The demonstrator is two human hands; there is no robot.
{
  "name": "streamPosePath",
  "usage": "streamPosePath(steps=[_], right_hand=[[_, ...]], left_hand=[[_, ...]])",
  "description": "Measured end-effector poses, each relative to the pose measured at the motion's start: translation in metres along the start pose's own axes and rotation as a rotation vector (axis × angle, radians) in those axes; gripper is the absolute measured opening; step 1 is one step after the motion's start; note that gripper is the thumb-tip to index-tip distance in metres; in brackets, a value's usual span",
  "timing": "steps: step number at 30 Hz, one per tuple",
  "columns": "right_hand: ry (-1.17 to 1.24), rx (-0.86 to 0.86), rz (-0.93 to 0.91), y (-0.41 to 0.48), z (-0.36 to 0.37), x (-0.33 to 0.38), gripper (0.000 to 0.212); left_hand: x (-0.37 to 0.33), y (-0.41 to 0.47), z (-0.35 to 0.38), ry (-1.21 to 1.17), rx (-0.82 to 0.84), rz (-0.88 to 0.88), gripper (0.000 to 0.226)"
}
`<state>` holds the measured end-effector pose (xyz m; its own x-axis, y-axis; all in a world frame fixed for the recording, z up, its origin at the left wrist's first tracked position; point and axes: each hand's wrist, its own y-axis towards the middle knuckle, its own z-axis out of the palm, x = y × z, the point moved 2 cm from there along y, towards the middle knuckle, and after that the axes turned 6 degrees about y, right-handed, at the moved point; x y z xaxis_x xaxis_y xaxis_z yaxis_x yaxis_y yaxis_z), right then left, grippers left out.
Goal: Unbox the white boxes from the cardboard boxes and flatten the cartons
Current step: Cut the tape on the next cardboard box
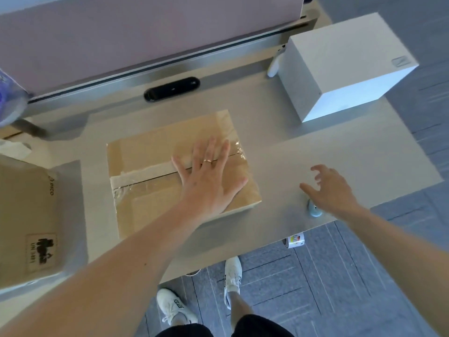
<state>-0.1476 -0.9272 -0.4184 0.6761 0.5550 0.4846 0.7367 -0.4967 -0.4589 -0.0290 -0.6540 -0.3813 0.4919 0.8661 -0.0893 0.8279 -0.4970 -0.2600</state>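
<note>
A sealed cardboard box (150,166) lies in the middle of the table, clear tape running across its top seam. My left hand (209,181) lies flat on its top with the fingers spread and a ring on one finger. My right hand (330,190) hovers over the bare table to the right of the box, fingers loosely curled and holding nothing. Just below it lies a small light blue object (313,210). A white box (345,64) stands at the table's far right corner. Another cardboard box (26,220) with printed marks sits at the left edge.
The grey table (340,154) ends close to my right hand, with carpet floor beyond. A pale partition panel (145,32) runs along the back, with a black oval slot (172,90) in front of it. A small roll (295,240) lies on the floor by my shoes.
</note>
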Motion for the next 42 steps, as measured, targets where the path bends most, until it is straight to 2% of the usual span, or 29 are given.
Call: streamPosePath(steps=[3,9,15,19,26,30,32,34,37,40,42], right_hand=[[0.036,-0.035,0.126,-0.007,0.002,-0.026,0.056],[0.063,-0.048,0.255,-0.007,0.017,-0.046,0.061],[0.063,-0.063,0.274,-0.007,0.031,-0.059,0.052],[0.097,-0.151,0.276,-0.005,0.042,-0.071,0.045],[0.279,-0.215,0.290,-0.011,0.059,-0.052,0.028],[0.599,-0.242,0.238,-0.013,0.048,-0.002,0.028],[0.809,-0.212,0.195,-0.013,0.040,0.027,0.032],[0.914,-0.165,0.125,-0.010,0.033,0.056,0.031],[0.989,-0.076,0.035,-0.001,0.026,0.090,0.025],[1.015,0.038,-0.030,0.013,0.022,0.112,0.021],[0.991,0.119,-0.068,0.020,0.020,0.118,0.015]], left_hand=[[0.003,0.000,0.005,0.009,-0.034,-0.006,0.087],[-0.001,-0.001,0.008,0.028,-0.077,-0.010,0.083],[-0.001,-0.002,0.008,-0.013,-0.131,0.002,0.076],[0.001,-0.001,0.013,-0.023,-0.152,0.009,0.074],[0.003,-0.002,0.014,-0.025,-0.138,0.030,0.073],[0.005,-0.001,0.008,-0.038,-0.099,0.037,0.075],[0.008,-0.001,0.003,-0.040,-0.060,0.052,0.076],[0.012,0.001,-0.007,0.035,-0.032,0.078,0.077],[0.017,0.017,-0.032,0.147,-0.038,0.156,0.077],[0.021,0.050,-0.059,0.091,0.045,0.263,0.070],[0.018,0.074,-0.073,0.162,0.099,0.346,0.075]])
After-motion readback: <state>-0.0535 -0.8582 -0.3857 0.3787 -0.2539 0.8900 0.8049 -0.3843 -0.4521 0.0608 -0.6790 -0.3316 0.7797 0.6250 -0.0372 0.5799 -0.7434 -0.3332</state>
